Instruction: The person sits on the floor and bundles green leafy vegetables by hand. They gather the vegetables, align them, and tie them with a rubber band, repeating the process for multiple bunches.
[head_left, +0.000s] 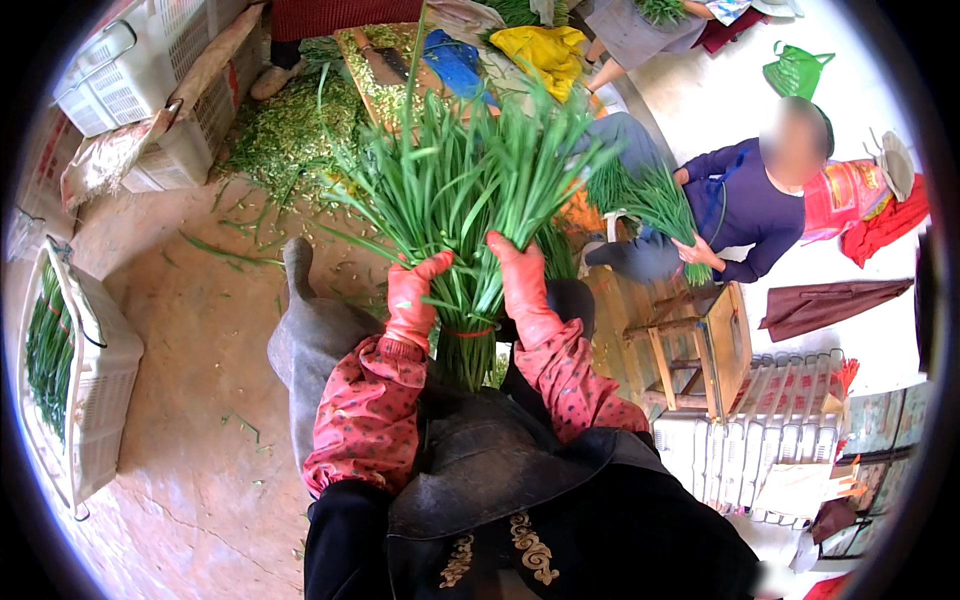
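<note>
A large bunch of garlic chives (457, 187) stands upright over my lap, its green leaves fanning outward. A red band (469, 332) circles the bunch low down, with the pale stems (465, 364) below it. My left hand (415, 296), in an orange-pink rubber glove, grips the leaves on the left side, thumb across them. Similarly gloved, my right hand (523, 281) holds the leaves on the right side. Both hands are above the band. The fingers behind the leaves are hidden. A dark apron (495, 465) covers my lap beneath the stems.
A white crate (105, 390) of banded chives stands at left; stacked crates (150, 67) rise behind. Ahead, a knife (382, 60) lies on a board (360, 82) amid trimmings. At right, a seated person (750, 202) holds chives near a wooden stool (724, 345).
</note>
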